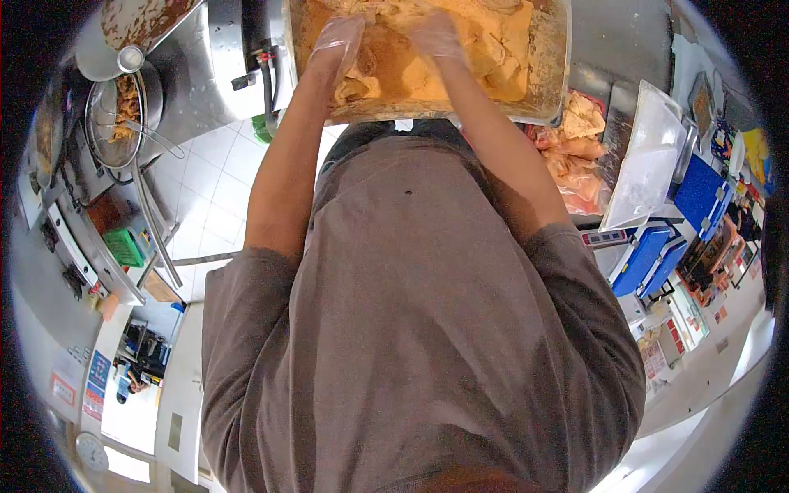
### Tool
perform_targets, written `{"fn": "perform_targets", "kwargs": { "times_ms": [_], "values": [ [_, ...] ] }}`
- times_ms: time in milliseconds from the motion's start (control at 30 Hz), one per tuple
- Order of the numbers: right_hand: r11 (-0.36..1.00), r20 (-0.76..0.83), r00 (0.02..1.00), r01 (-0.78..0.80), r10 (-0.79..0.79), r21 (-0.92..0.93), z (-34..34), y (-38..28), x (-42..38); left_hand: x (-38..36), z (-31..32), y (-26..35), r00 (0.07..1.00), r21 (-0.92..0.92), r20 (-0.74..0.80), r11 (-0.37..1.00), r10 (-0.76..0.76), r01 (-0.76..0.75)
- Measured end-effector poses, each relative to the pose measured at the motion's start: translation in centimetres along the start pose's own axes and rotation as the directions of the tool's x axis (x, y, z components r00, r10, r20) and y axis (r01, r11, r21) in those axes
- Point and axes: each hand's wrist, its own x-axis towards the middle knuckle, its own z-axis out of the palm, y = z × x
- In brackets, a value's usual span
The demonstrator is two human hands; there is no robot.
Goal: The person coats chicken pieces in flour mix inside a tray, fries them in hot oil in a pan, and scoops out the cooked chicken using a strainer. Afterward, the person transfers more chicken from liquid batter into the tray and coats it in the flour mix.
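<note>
My left hand (pixel 340 38) and my right hand (pixel 435 37) both wear thin clear plastic gloves. They reach into a large tub (pixel 450 110) at the top of the view, which holds orange-yellow breading powder (pixel 411 76). Coated pieces of what looks like chicken (pixel 493 51) lie in the powder, mostly to the right of my right hand. Near the left wrist, a coated piece (pixel 355 87) rests by the tub's front wall. The left fingers are hidden by powder and pieces. Motion blurs the right hand, so I cannot make out its fingers or whether it holds anything.
Pale raw chicken pieces (pixel 575 156) sit close to my right forearm, beside a white translucent lid or board (pixel 645 156). At left is a wire strainer (pixel 92 131) with fried bits. Blue boxes (pixel 641 256) stand further right. White floor tiles (pixel 215 172) show at left.
</note>
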Motion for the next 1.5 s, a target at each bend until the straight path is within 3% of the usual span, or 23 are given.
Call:
{"fn": "perform_targets", "kwargs": {
  "times_ms": [67,133,167,200,267,333,433,500,533,633,700,767,833,867,967,1067,1133,1233,1300,1400,1500],
  "values": [
    [0.976,0.044,0.993,-0.119,0.112,0.184,-3.5,1.5,-1.4,-1.1,0.1,0.7,0.984,-0.268,-0.028,0.950,-0.174,0.160],
    [0.957,0.129,0.975,-0.206,0.182,0.205,-6.7,3.8,-2.3,-2.9,0.0,1.3,0.969,-0.307,-0.171,0.944,-0.177,0.118],
    [0.982,0.132,0.990,-0.026,0.051,-0.187,-6.9,7.2,-1.8,-4.1,0.0,1.6,0.955,-0.323,-0.238,0.942,-0.179,0.096],
    [0.822,0.133,0.988,0.142,-0.081,-0.552,-7.0,10.6,-1.3,-5.6,-0.4,2.5,0.957,-0.305,-0.180,0.938,-0.228,0.166],
    [0.479,0.256,0.953,0.302,-0.161,-0.824,-9.1,11.7,-2.3,-7.6,-1.6,4.8,0.948,-0.246,-0.062,0.925,-0.313,0.290],
    [0.420,0.349,0.931,0.361,-0.108,-0.833,-14.0,6.6,-6.1,-6.2,0.9,2.3,0.958,-0.216,-0.218,0.967,-0.184,0.137],
    [0.425,0.307,0.951,0.296,-0.044,-0.856,-14.8,8.7,-7.6,-3.6,3.9,-1.6,0.941,-0.210,-0.337,0.971,0.037,-0.113],
    [0.760,-0.023,0.993,-0.102,0.114,-0.642,-15.4,9.0,-9.3,-7.6,2.3,1.8,0.888,-0.015,-0.416,0.975,0.194,-0.220],
    [0.852,-0.161,0.961,-0.276,0.227,-0.445,-16.0,9.5,-9.8,-8.1,2.4,1.9,0.880,-0.043,-0.426,0.967,0.208,-0.250],
    [0.943,-0.308,0.892,-0.329,0.330,0.057,-18.8,15.5,-12.3,-8.7,2.7,1.8,0.878,-0.165,-0.431,0.938,0.209,-0.304],
    [0.991,-0.316,0.946,0.102,-0.070,0.086,-22.7,16.8,-14.6,-9.7,2.7,1.9,0.897,-0.301,-0.419,0.911,0.140,-0.282],
    [0.983,-0.334,0.940,0.119,-0.067,0.137,-25.3,18.4,-16.8,-10.0,2.8,1.9,0.894,-0.311,-0.423,0.903,0.148,-0.297],
    [0.936,-0.332,0.881,-0.273,0.337,0.223,-27.0,19.9,-18.1,-9.9,3.2,1.3,0.892,-0.349,-0.432,0.887,0.133,-0.301],
    [0.938,-0.342,0.883,-0.346,0.322,-0.010,-27.8,20.0,-18.8,-9.8,3.7,0.6,0.892,-0.381,-0.436,0.875,0.116,-0.300],
    [0.998,-0.228,0.971,-0.069,0.069,0.010,-25.4,25.3,-19.0,-10.5,4.1,1.6,0.901,-0.437,-0.426,0.855,0.077,-0.280],
    [0.962,-0.290,0.917,0.264,-0.275,-0.076,-20.9,28.3,-19.2,-10.6,4.6,1.6,0.902,-0.484,-0.425,0.821,0.083,-0.303],
    [0.933,-0.298,0.886,0.318,-0.356,-0.170,-19.3,28.9,-19.9,-11.4,4.8,3.0,0.912,-0.559,-0.405,0.773,0.060,-0.299],
    [0.912,-0.313,0.879,0.259,-0.359,-0.319,-19.0,28.0,-20.9,-12.4,3.4,6.4,0.932,-0.511,-0.363,0.838,-0.006,-0.194],
    [0.873,-0.347,0.823,0.323,-0.450,-0.366,-19.1,28.6,-21.1,-12.4,3.4,6.1,0.925,-0.502,-0.381,0.838,0.009,-0.215],
    [0.986,-0.226,0.974,-0.022,-0.017,-0.165,-19.6,23.4,-21.4,-12.0,4.0,5.4,0.928,-0.546,-0.372,0.811,-0.010,-0.210],
    [0.933,-0.201,0.979,-0.034,-0.042,-0.358,-17.5,25.6,-19.5,-11.2,4.7,3.9,0.934,-0.575,-0.357,0.786,0.009,-0.227]
  ]
}}
